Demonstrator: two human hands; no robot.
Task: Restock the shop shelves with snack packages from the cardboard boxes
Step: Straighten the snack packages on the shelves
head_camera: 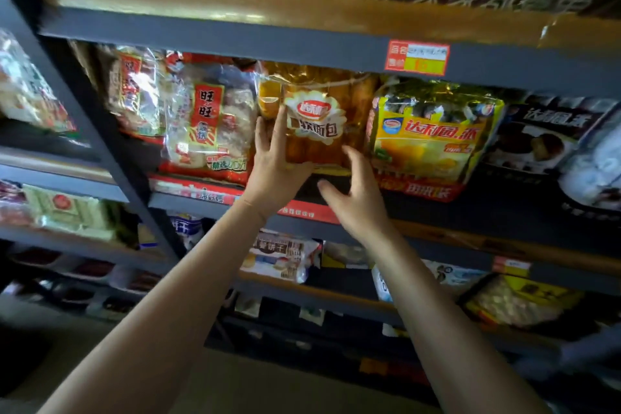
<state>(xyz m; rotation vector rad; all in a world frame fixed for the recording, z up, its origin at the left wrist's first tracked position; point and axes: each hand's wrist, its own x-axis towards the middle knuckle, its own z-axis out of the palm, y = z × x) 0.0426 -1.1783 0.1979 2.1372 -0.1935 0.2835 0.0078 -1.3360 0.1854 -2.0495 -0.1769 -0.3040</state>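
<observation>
Both bare arms reached up to a dark metal shelf (215,203). The left hand (274,165) pressed flat, fingers spread, against the lower left of a glossy orange bread bag (322,111) that stood upright on the shelf, crinkled at its top seam. The right hand (356,191) hovered open just below the bag's lower right corner, seemingly not touching it, though blur made that hard to judge. A clear crinkly rice cracker bag (208,124) stood just to its left, a shiny yellow pie bag (433,141) just to its right.
</observation>
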